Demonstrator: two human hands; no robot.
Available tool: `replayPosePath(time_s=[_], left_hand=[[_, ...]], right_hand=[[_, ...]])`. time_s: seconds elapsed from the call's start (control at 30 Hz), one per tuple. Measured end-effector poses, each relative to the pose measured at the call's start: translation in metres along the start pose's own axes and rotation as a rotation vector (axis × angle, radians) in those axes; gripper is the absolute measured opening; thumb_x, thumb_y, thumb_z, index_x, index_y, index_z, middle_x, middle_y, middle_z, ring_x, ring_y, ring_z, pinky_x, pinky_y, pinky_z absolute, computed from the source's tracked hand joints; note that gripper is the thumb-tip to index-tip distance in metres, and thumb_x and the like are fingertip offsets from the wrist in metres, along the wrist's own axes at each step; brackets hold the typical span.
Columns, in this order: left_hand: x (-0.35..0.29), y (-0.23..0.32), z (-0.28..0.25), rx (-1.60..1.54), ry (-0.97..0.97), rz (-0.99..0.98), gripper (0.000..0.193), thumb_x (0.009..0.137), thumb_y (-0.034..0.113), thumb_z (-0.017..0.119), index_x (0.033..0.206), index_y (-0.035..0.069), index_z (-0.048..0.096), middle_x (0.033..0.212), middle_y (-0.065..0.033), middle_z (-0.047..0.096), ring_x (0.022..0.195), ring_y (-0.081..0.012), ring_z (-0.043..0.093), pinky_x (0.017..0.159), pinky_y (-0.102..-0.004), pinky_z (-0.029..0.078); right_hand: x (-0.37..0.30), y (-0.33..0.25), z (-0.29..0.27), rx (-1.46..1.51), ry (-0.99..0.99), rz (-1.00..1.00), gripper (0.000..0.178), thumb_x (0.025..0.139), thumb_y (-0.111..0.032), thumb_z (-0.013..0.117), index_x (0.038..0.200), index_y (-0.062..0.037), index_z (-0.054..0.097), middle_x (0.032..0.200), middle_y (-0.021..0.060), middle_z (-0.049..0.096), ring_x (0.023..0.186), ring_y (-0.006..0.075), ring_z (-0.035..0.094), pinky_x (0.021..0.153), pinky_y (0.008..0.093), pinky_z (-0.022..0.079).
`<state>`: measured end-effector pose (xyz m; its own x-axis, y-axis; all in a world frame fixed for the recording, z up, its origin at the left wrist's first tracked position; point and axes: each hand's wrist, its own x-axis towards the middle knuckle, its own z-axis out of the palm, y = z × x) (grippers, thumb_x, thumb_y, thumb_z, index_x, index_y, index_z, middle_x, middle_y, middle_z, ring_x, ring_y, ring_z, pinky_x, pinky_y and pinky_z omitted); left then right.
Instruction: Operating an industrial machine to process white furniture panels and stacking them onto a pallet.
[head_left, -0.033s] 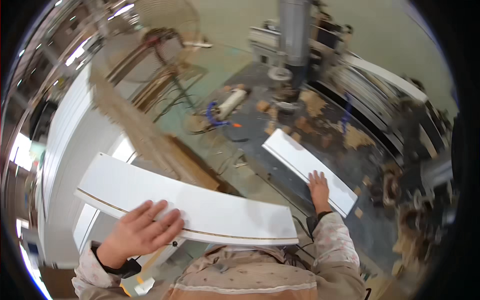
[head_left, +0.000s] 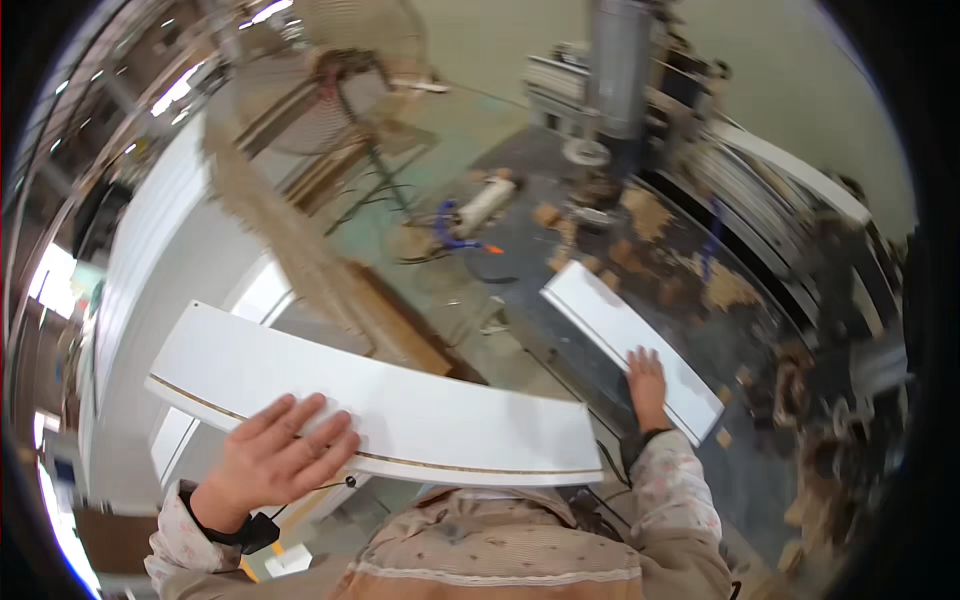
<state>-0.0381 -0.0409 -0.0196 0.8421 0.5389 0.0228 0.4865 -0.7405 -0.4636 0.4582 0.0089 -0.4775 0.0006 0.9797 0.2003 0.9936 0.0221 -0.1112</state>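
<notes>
A long white panel (head_left: 430, 415) with a brown groove along its near edge lies across in front of my body. My left hand (head_left: 280, 450) rests on its near edge with fingers stretched and apart. A shorter white board (head_left: 625, 335) lies slantwise on the dark machine table (head_left: 590, 370) to the right. Over its near side edge, the fingers of my right hand (head_left: 648, 385) lie extended on the top face. My right thumb cannot be made out.
Behind the short board stands a machine with a grey metal column (head_left: 618, 70). Wood scraps and dust (head_left: 645, 215) litter its table. A blue hose (head_left: 447, 225) lies at the table's far left. Stacked white panels (head_left: 155, 250) stand left, near a wire-guarded fan (head_left: 350, 85).
The surroundings have shifted slightly rightward in the picture as my head turned. Both hands stay on their white pieces, with hardly any movement against them.
</notes>
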Motion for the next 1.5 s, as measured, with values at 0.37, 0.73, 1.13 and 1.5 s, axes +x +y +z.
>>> replayPosePath(time_s=[0.37, 0.73, 1.13, 1.5], left_hand=[[-0.205, 0.018, 0.019, 0.281, 0.253, -0.826, 0.025, 0.086, 0.001, 0.058, 0.109, 0.007, 0.064, 0.110, -0.0097, 0.068, 0.105, -0.0311, 0.065, 0.088, -0.0405, 0.052], [-0.271, -0.022, 0.084, -0.010, -0.031, -1.138, 0.057, 0.080, 0.015, 0.062, 0.135, 0.006, 0.049, 0.136, -0.0170, 0.049, 0.128, -0.0378, 0.044, 0.106, -0.0453, 0.037], [-0.148, -0.012, 0.124, -0.104, 0.639, -0.689, 0.046, 0.097, 0.038, 0.048, 0.118, -0.002, 0.059, 0.121, -0.0221, 0.059, 0.117, -0.0437, 0.052, 0.100, -0.0562, 0.040], [0.153, 0.086, 0.232, -1.245, 0.144, -0.078, 0.038, 0.080, 0.011, 0.071, 0.115, 0.003, 0.061, 0.105, -0.0182, 0.064, 0.095, -0.0363, 0.061, 0.083, -0.0409, 0.049]], right_hand=[[0.015, -0.011, -0.006, -0.024, -0.153, 0.079, 0.055, 0.083, -0.013, 0.065, 0.135, -0.0077, 0.046, 0.143, 0.0162, 0.042, 0.130, 0.0426, 0.038, 0.103, 0.0456, 0.041], [0.024, -0.017, 0.004, -0.114, -0.283, 0.210, 0.050, 0.088, -0.007, 0.047, 0.137, -0.0076, 0.043, 0.145, 0.0176, 0.040, 0.128, 0.0449, 0.042, 0.088, 0.0446, 0.054], [0.034, -0.033, -0.002, -0.005, -0.261, 0.445, 0.081, 0.070, -0.037, 0.079, 0.139, -0.0130, 0.043, 0.149, 0.0147, 0.035, 0.136, 0.0400, 0.034, 0.098, 0.0593, 0.042], [0.017, -0.025, -0.035, -0.023, -0.290, 0.547, 0.068, 0.078, -0.037, 0.073, 0.136, -0.0154, 0.047, 0.145, 0.0045, 0.038, 0.136, 0.0353, 0.031, 0.093, 0.0573, 0.045]])
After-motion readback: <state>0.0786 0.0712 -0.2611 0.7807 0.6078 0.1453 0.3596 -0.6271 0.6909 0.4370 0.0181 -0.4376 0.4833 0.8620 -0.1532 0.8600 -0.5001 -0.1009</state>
